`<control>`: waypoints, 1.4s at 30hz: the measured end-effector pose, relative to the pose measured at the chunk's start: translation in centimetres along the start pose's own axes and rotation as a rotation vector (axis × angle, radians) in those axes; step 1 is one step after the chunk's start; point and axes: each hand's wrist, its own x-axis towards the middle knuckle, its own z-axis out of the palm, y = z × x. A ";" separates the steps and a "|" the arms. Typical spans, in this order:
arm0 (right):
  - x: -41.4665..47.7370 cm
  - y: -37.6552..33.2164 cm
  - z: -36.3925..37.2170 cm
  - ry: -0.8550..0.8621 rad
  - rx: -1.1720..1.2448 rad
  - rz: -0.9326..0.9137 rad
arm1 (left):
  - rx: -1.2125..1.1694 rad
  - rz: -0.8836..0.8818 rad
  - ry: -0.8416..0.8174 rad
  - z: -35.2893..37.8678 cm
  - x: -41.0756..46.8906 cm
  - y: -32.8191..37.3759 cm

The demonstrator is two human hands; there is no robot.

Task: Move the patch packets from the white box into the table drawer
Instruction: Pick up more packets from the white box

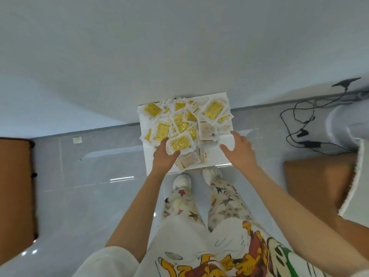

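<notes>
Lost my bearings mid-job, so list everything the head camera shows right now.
patch packets: many, yellow and beige, heaped in the white box
white box: one, white, on the floor by the wall
cables: a few, black, floor at right
furniture: two pieces, brown, far left and right
paper scrap: one, pale, floor left of box
shoes: two, white, before the box
left hand: one, pinching a yellow packet
right hand: one, open, over the box's right edge

Floor tiles (89,186) glossy and smooth; white box (218,158) matt, card-like; patch packets (180,143) crinkled clear plastic over shiny yellow; trousers (179,206) soft printed cloth
</notes>
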 end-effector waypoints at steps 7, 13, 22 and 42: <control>11.0 2.2 6.0 -0.089 0.045 0.030 | 0.271 0.115 0.082 6.1 8.4 -4.3; 18.9 1.2 10.1 0.044 0.310 0.195 | 0.464 0.187 0.195 10.0 12.3 -6.7; 21.5 0.6 11.6 0.157 0.318 0.328 | 0.547 0.196 0.305 11.5 13.0 -6.3; 16.5 3.3 13.5 -0.171 0.764 -0.010 | 0.127 0.075 0.152 9.3 10.9 -4.4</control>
